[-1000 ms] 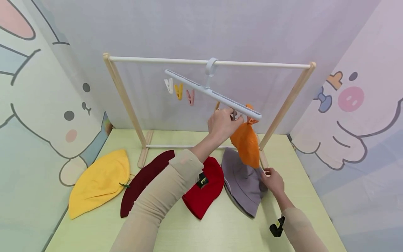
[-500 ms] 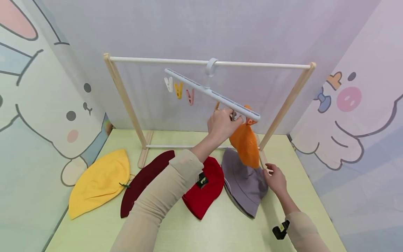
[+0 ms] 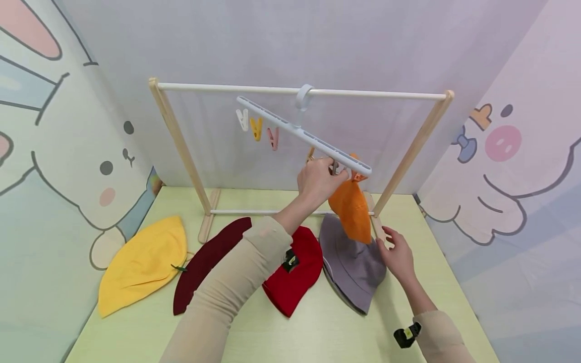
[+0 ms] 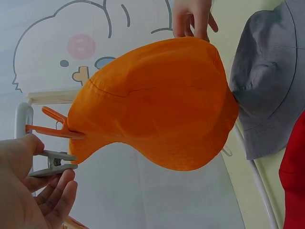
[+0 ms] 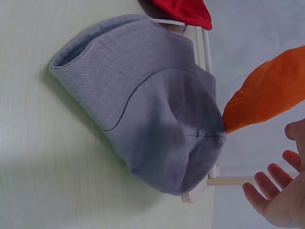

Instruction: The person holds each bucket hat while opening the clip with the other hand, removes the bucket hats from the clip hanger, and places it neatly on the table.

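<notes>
An orange bucket hat [image 3: 351,209] hangs from the right end of a pale blue clip hanger [image 3: 304,133], its brim held by an orange clothespin [image 4: 57,130]. My left hand [image 3: 316,179] pinches a grey clothespin [image 4: 56,163] between thumb and fingers. That clothespin's tips are at the hat's brim edge; whether they bite the fabric I cannot tell. My right hand [image 3: 398,254] is apart from the hats, fingers spread, just right of a grey bucket hat [image 3: 351,264] on the table. In the right wrist view nothing lies within its fingers.
The hanger hooks on the white bar [image 3: 227,88] of a wooden-legged rack [image 3: 179,146]. White [image 3: 242,120], yellow [image 3: 256,129] and pink clothespins [image 3: 273,138] hang at its left. A yellow hat [image 3: 140,262], a maroon hat [image 3: 209,267] and a red hat [image 3: 297,272] lie on the table.
My right hand has drawn slightly right, away from the grey hat, and its fingers have spread. The hanger's right end and the orange hat have shifted a little left with my left hand.
</notes>
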The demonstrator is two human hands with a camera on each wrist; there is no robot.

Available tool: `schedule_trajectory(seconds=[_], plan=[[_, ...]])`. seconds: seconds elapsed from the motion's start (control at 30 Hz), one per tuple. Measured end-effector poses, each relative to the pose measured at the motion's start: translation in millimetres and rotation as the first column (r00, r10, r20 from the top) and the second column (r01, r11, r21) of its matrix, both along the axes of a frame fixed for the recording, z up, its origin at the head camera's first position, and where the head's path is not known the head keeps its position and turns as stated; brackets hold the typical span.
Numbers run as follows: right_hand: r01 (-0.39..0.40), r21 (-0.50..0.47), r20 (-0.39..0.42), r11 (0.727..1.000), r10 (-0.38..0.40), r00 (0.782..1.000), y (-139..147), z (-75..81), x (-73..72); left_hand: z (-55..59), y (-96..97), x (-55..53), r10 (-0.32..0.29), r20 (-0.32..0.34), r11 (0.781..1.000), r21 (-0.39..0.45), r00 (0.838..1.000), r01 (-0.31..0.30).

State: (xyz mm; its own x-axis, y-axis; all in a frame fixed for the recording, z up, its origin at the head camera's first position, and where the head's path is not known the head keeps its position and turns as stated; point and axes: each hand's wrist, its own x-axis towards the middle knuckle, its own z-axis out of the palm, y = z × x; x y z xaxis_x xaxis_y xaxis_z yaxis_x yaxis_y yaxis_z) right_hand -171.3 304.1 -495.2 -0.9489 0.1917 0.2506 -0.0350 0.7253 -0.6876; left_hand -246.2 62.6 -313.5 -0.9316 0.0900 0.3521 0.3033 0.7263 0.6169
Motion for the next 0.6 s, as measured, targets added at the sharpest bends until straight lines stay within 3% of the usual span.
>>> schedule_trajectory(seconds=[0.6], plan=[[-0.060,-0.011,-0.074,0.998,0.059,0.995,-10.5,20.0,5.7,-2.5,1.3,-0.7,0.005,-0.001,1.000,0.022,1.000,-0.005]])
